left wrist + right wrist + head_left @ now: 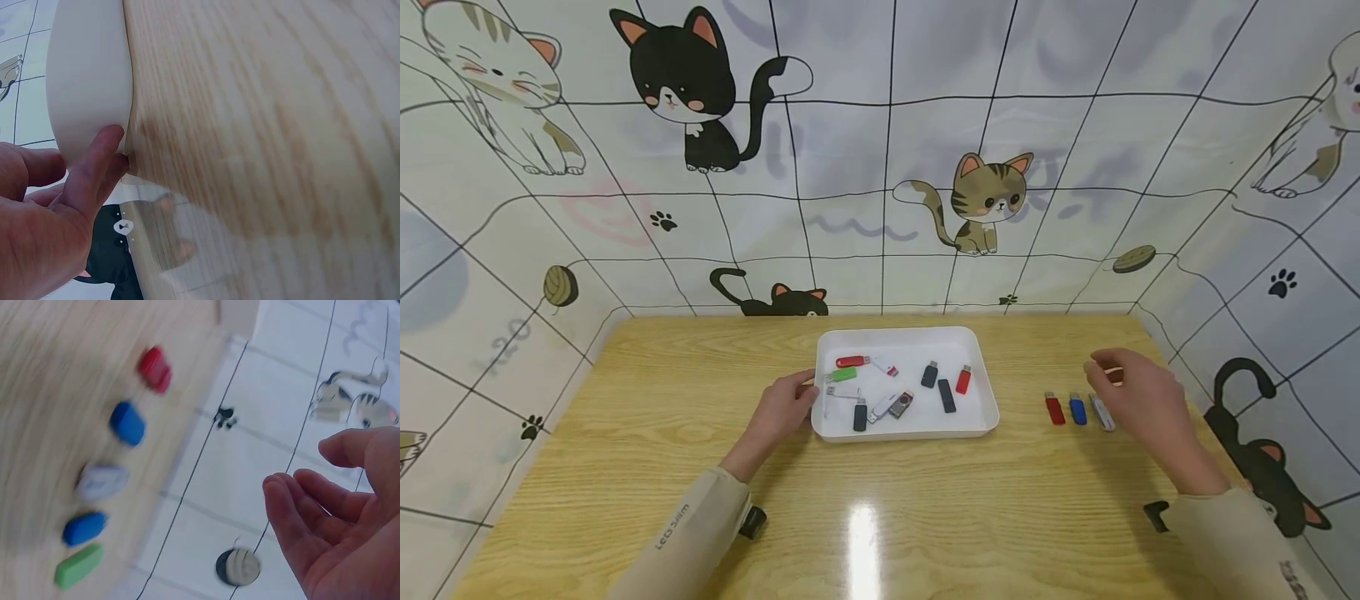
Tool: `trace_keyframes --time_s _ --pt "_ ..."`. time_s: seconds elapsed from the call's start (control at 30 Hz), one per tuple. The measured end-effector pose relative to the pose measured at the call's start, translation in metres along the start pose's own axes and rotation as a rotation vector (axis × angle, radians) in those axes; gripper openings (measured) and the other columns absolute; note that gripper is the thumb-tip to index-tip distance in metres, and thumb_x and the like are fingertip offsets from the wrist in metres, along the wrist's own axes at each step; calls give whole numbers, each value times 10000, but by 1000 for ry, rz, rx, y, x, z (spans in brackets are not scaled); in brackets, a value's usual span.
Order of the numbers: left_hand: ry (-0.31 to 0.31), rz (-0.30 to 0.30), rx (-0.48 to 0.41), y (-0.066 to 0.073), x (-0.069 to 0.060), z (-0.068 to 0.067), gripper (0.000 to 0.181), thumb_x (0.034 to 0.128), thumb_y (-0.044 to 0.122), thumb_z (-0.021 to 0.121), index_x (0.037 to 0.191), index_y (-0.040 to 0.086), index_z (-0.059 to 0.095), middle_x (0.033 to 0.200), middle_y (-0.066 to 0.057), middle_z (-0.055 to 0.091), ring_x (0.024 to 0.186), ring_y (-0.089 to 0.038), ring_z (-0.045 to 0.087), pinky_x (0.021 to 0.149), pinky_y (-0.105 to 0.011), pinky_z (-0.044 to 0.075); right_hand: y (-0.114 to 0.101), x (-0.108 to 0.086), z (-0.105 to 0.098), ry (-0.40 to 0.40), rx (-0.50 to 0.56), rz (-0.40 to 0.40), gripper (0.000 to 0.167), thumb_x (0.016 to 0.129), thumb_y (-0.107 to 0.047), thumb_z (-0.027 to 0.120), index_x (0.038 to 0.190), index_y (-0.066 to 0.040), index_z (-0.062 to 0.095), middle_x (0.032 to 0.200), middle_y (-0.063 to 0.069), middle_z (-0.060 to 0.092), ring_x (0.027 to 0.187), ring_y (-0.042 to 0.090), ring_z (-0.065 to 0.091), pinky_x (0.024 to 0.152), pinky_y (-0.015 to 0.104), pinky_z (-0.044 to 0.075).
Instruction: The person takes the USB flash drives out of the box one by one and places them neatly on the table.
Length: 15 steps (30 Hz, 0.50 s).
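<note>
My left hand (781, 406) touches the left end of a white tray (910, 432); in the left wrist view its fingertips (111, 134) rest against the outer wall, thumb near the rim. Several USB sticks lie in the tray, among them a green one (842, 374) and a black one (947, 396). To the right, a row of USB sticks sits on the table: red (1055, 409), blue (1078, 409) and white (1102, 412). Another blue stick (85, 529) and a green one (79, 565) show in the right wrist view. Over this row hovers my right hand (1138, 408), fingers loosely bent, holding nothing.
The wooden table (760, 533) meets a cat-patterned cloth backdrop (850, 167) behind and at both sides. A tabletop strip separates the tray from the stick row. Dark wrist cameras (752, 522) stick out from both sleeves.
</note>
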<state>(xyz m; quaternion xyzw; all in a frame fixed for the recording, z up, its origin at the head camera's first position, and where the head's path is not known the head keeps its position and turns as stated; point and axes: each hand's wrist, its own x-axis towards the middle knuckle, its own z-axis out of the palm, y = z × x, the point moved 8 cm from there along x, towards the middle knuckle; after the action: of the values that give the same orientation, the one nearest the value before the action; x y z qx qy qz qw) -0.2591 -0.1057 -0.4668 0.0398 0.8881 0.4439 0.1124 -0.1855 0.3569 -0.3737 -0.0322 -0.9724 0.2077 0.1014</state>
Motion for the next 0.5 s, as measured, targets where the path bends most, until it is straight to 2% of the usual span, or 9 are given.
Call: trace_keyframes --time_s 0.23,0.4,0.5 --pt "-1 3 -5 0 0 0 448 1066 87 544 1496 -36 504 1346 -262 641 1140 -311 679 819 -380 621 -42 2 12 2 65 -82 441 1067 -316 562 1301 49 641 1156 235 688 948 391 692 736 554 542" --pt "2 19 -27 2 -2 -2 443 1058 76 544 1483 -46 516 1294 -264 669 1106 -302 694 782 -367 624 -69 3 26 26 100 -133 371 1039 -238 627 1279 43 652 1146 223 676 926 359 703 755 553 572" --pt "1 22 -28 4 -3 -2 444 1057 75 542 1483 -48 515 1288 -263 672 1091 -297 696 773 -363 623 -82 5 37 14 101 -141 345 1017 -196 663 1264 44 653 1131 209 673 935 338 693 778 536 587"
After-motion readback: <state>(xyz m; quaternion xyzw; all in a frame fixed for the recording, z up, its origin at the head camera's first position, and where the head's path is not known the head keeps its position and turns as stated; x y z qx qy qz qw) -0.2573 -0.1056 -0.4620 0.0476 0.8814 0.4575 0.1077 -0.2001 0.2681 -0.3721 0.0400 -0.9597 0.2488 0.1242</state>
